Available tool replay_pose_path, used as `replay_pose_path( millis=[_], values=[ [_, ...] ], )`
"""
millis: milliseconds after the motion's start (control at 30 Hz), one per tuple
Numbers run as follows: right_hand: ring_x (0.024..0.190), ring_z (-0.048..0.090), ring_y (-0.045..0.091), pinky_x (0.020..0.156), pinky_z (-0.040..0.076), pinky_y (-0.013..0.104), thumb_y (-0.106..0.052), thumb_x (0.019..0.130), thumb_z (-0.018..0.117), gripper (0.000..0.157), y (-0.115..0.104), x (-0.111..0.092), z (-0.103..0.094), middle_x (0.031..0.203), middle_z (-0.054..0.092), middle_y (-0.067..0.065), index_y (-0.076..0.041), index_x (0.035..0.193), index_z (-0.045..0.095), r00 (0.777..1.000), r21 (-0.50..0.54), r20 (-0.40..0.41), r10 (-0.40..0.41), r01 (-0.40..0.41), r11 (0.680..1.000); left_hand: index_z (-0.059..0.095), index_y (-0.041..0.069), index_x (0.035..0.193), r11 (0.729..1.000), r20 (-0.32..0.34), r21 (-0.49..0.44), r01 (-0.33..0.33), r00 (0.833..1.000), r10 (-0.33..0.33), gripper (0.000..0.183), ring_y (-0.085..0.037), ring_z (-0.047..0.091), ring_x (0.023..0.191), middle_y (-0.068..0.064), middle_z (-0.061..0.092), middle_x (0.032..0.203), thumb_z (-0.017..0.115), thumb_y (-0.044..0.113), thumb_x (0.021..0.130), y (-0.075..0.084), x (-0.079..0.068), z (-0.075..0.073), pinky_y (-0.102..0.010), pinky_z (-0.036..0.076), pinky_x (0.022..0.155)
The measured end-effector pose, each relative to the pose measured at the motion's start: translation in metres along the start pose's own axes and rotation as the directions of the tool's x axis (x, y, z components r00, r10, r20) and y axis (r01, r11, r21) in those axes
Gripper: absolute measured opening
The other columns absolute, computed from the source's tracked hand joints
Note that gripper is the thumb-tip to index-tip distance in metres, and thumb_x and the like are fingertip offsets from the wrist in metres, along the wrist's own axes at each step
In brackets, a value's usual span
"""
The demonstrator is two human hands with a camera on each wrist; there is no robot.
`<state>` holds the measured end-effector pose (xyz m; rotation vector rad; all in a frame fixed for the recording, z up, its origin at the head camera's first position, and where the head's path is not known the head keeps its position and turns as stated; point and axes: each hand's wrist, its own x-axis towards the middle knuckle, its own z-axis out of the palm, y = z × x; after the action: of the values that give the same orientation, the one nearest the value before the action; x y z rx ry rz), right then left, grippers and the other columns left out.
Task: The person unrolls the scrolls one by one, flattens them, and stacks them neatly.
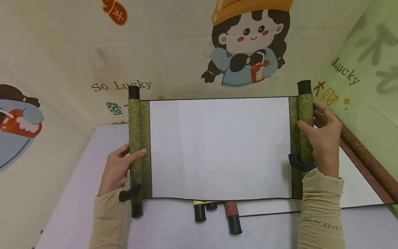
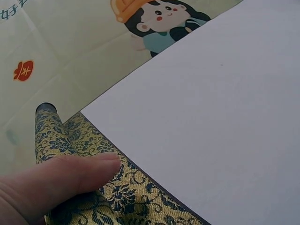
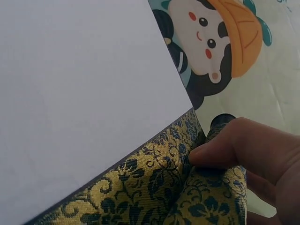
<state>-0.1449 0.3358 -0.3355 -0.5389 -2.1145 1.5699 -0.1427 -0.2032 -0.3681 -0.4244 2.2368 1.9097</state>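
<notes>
A blank white hanging scroll [image 1: 220,148] with gold-and-dark floral brocade ends is spread upright between both hands. My left hand [image 1: 116,169] grips its left roller [image 1: 135,128], the thumb lying across the brocade. On the other side my right hand [image 1: 326,138] holds the right roller [image 1: 306,110], thumb in front and fingers behind. Black knobs cap the rollers. In the left wrist view the left thumb [image 2: 89,176] presses the patterned border [image 2: 117,187]. The right wrist view shows the right thumb [image 3: 220,145] on the brocade [image 3: 154,173].
Behind the scroll's lower edge, rolled scroll ends with black knobs [image 1: 234,224] lie on the pale table [image 1: 174,228]. At right lies another white scroll [image 1: 357,180] with a reddish-brown roller [image 1: 370,159]. A cartoon-printed cloth [image 1: 174,52] covers the walls.
</notes>
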Motion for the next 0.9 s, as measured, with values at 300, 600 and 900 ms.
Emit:
replay_pose_path(
  millis=[300, 600, 900],
  values=[
    [0.106, 0.054, 0.006, 0.084, 0.042, 0.020, 0.000, 0.083, 0.075, 0.066, 0.0013, -0.0009, -0.0036, 0.118, 0.059, -0.010, -0.032, 0.138, 0.058, 0.999, 0.034, -0.039, -0.020, 0.021, 0.999, 0.021, 0.011, 0.158, 0.997, 0.037, -0.081, 0.017, 0.999, -0.014, 0.091, -0.023, 0.020, 0.150, -0.011, 0.015, 0.165, 0.077, 0.021, 0.088, -0.0018, 0.0045, -0.0011, -0.038, 0.027, 0.117],
    [0.104, 0.057, 0.008, 0.078, 0.044, 0.016, 0.003, 0.082, 0.076, 0.064, -0.0002, -0.0011, -0.0050, 0.125, 0.062, -0.003, -0.029, 0.136, 0.062, 0.999, 0.115, -0.041, -0.002, 0.007, 0.993, 0.016, 0.007, 0.158, 0.992, 0.072, -0.126, -0.006, 0.997, 0.015, 0.091, -0.023, 0.006, 0.153, -0.011, 0.008, 0.166, 0.075, 0.018, 0.089, -0.0018, 0.0010, -0.0030, -0.042, 0.016, 0.122],
    [0.110, 0.053, 0.006, 0.082, 0.042, 0.018, -0.007, 0.088, 0.073, 0.065, 0.0002, 0.0025, -0.0106, 0.133, 0.056, -0.004, -0.036, 0.143, 0.052, 1.000, -0.067, 0.007, -0.022, 0.022, 0.997, 0.024, 0.010, 0.157, 0.996, 0.065, -0.088, 0.032, 0.998, -0.026, 0.083, -0.023, 0.010, 0.152, -0.008, 0.014, 0.166, 0.073, 0.022, 0.092, -0.0067, -0.0003, -0.0006, -0.047, 0.015, 0.122]
  ],
)
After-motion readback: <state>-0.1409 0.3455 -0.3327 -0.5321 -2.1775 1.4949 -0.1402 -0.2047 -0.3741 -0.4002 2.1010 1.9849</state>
